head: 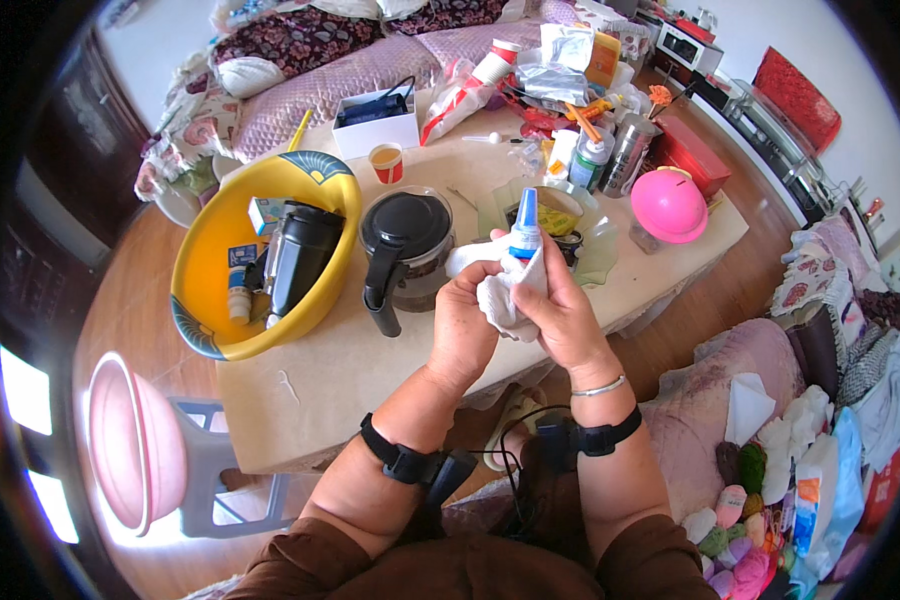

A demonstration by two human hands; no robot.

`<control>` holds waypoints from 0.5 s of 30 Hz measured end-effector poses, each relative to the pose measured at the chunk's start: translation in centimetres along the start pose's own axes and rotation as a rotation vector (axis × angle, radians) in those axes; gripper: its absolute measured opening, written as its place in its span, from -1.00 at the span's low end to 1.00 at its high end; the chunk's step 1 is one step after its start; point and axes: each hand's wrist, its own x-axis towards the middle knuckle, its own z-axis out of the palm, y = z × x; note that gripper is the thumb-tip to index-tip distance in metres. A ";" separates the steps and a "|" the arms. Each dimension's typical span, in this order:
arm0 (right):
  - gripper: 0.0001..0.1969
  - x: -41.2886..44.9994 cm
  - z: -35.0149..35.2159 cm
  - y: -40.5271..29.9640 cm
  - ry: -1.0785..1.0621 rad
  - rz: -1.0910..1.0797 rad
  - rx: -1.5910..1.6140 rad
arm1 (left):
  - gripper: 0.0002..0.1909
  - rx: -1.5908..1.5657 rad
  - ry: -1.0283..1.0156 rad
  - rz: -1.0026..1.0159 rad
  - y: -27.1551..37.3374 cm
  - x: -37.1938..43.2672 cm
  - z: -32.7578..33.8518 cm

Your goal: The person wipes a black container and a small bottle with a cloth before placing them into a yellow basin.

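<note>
Both hands are together over the front of the table. My left hand [465, 322] grips a bunched white cloth [499, 300]. My right hand [562, 307] has its thumb on the same cloth and its fingers around a small bottle with a pointed blue cap [525, 225], which stands upright out of the cloth. Part of the bottle is hidden by the cloth. To the left of my hands is a glass pot with a black lid and handle [407, 225]. Behind them lies a pale green glass dish [600, 259] with items in it.
A yellow basin [349, 259] holds a black container [307, 255], a small bottle and a box. A paper cup [386, 163] stands behind the pot. Spray cans, a steel flask [630, 156] and a pink-lidded jar [669, 206] are at the right. A pink basin [135, 442] rests by a grey stool [210, 457].
</note>
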 end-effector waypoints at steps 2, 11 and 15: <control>-0.37 0.1 0.2 -0.5 -0.061 -0.011 0.062 | -0.75 -0.009 -0.040 -0.024 -0.1 -0.2 -0.4; -0.61 0.2 1.5 0.8 0.313 -0.137 -0.127 | -0.81 0.063 -0.031 -0.047 -0.4 -0.1 0.7; -0.73 0.3 1.1 0.7 0.567 -0.107 -0.274 | -0.83 0.363 -0.049 0.099 -0.8 -0.4 0.6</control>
